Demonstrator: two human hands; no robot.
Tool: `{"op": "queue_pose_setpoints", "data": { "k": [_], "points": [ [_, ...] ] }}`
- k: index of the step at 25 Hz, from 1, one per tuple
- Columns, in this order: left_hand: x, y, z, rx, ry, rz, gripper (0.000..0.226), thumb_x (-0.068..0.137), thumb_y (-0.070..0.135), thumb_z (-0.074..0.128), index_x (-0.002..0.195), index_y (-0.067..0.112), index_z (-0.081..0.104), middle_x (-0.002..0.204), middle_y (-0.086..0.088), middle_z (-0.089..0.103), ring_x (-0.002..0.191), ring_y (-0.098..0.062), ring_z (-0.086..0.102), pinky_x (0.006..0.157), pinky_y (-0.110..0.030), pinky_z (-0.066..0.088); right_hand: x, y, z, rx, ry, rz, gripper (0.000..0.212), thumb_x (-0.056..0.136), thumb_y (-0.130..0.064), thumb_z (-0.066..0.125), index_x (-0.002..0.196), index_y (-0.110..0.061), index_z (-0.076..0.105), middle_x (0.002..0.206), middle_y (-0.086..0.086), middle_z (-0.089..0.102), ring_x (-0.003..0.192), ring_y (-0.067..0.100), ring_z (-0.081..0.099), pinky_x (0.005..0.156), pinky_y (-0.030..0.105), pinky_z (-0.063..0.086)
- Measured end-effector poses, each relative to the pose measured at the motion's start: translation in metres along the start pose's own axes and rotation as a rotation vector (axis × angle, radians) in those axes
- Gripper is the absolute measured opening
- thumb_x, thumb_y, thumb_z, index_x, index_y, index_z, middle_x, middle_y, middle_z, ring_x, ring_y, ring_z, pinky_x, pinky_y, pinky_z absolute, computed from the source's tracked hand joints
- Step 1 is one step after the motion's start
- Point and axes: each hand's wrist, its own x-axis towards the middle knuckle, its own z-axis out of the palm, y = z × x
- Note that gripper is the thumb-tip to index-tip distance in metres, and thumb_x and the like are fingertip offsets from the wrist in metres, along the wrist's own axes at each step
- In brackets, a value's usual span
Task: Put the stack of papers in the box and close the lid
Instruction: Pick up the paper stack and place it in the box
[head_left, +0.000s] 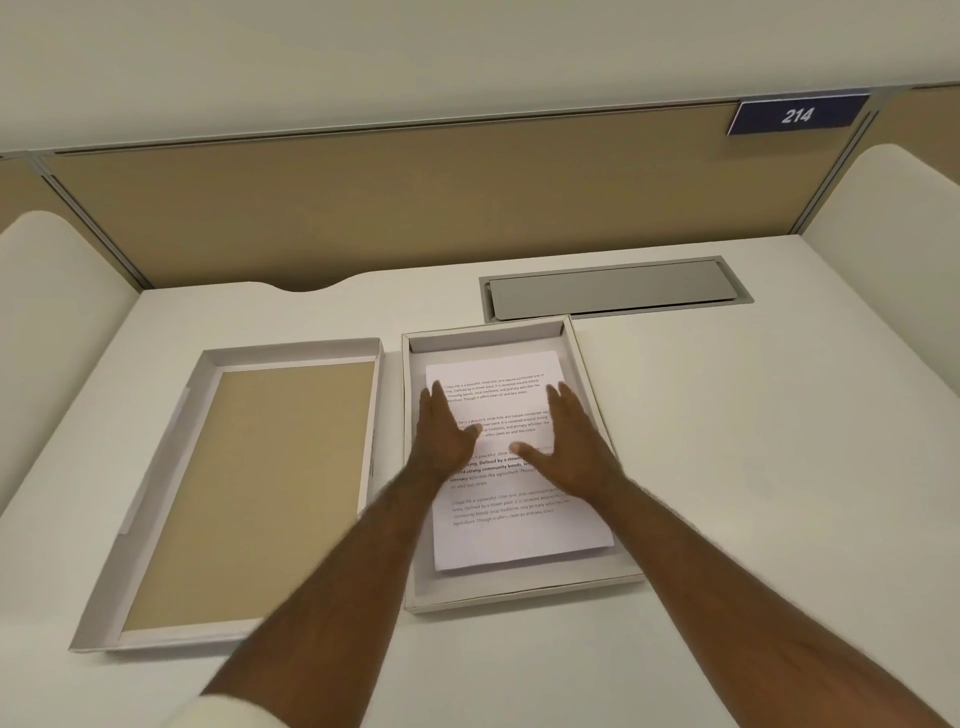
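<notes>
The desk (727, 467) is carrying the lid (249, 493), lying upturned left of the hands, and the box (587, 374) under them. The stack of papers (498, 540) is sitting inside, slightly skewed. The left hand (444, 434) and right hand (574, 441) are pressing flat, fingers spread, gripping nothing. Sheets riding up the wall could be jamming the lid.

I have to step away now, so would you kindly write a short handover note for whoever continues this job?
Left hand: open, flat on the papers.
Right hand: open, flat on the papers too.
Papers: lying inside the box, a little askew.
Lid: off, inside facing up, on the desk left of the box.
Done: papers are in the box.
Left: lift the hands away, turn the lid over and fit it on the box.
</notes>
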Motion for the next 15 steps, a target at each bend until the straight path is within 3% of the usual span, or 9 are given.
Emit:
{"op": "queue_pose_setpoints", "data": {
  "k": [3,6,12,15],
  "points": [
    [0.030,0.010,-0.015,0.295,-0.130,0.101,0.089,0.090,0.035,0.064,0.156,0.006,0.012,0.166,-0.015,0.004,0.153,-0.029,0.005,0.123,-0.040,0.012,-0.018,-0.005,0.005,-0.281,-0.160,-0.235,0.136,0.057,-0.082,0.062,0.152,-0.019,-0.014,0.158,0.002,-0.026,0.146,0.019,-0.022,0.118,0.036,-0.010],
    [0.055,0.016,-0.025,0.557,-0.179,0.167,0.085,0.090,0.045,0.060,0.155,0.012,0.017,0.166,-0.011,0.007,0.153,-0.029,0.009,0.122,-0.050,0.019,-0.037,0.002,0.017,-0.496,-0.233,-0.328,0.144,0.051,-0.081,0.067,0.151,-0.021,-0.019,0.151,0.002,-0.035,0.142,0.023,-0.031,0.114,0.042,-0.022],
    [0.089,0.031,-0.027,0.596,-0.270,0.144,0.079,0.094,0.048,0.052,0.156,0.012,0.019,0.166,-0.011,0.008,0.152,-0.034,0.012,0.122,-0.050,0.020,-0.049,0.012,0.025,-0.591,-0.287,-0.228,0.139,0.060,-0.065,0.075,0.148,-0.025,-0.024,0.156,0.007,-0.034,0.141,0.031,-0.034,0.116,0.059,-0.014],
    [0.096,0.029,-0.024,0.606,-0.315,0.094,0.075,0.094,0.052,0.049,0.153,0.009,0.027,0.160,-0.015,0.027,0.146,-0.035,0.029,0.119,-0.046,0.028,-0.046,0.008,0.024,-0.529,-0.315,-0.163,0.143,0.056,-0.061,0.080,0.146,-0.030,-0.027,0.155,0.004,-0.037,0.141,0.032,-0.035,0.113,0.065,-0.007]
  ]
}}
